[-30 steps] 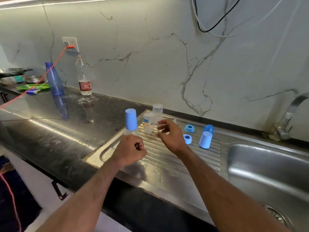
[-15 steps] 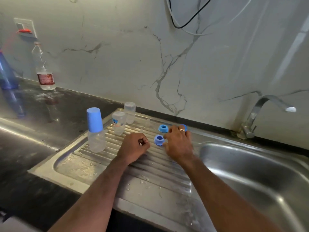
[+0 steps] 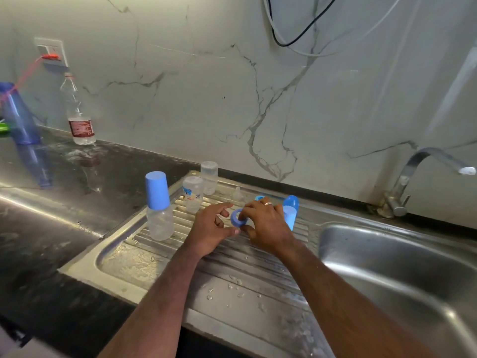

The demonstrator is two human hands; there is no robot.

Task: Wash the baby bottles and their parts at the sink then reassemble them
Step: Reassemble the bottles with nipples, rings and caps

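Head view, hands: both hands met over the ribbed draining board (image 3: 160, 257) of the steel sink.
Right hand (image 3: 265, 228): it pinched a blue screw ring (image 3: 238, 218) between thumb and fingers, and the ring was lifted a little above the board, tilted on its edge. A metal band was on one finger.
Left hand (image 3: 210, 228): its fingers were half curled and its fingertips were just beside the ring; I could not tell if they touched it or held something small.
Capped bottle (image 3: 158, 210): a clear baby bottle with a blue cap stood upright on the left part of the board.
Open bottles: two clear bottles stood behind the hands, one with print (image 3: 193, 193) and one plain (image 3: 209, 177) near the wall.
Teat (image 3: 237, 193): a small clear teat stood on the board behind the hands.
Second ring (image 3: 259, 198): a blue ring was partly hidden behind the right hand.
Loose caps (image 3: 290, 211): two blue caps were just to the right of the right hand, one behind the other.
Basin (image 3: 400, 267): it was to the right, with the tap (image 3: 423, 174) above its far corner.
Counter: a plastic water bottle (image 3: 77, 112) and a blue bottle (image 3: 18, 115) stood far left by the wall.
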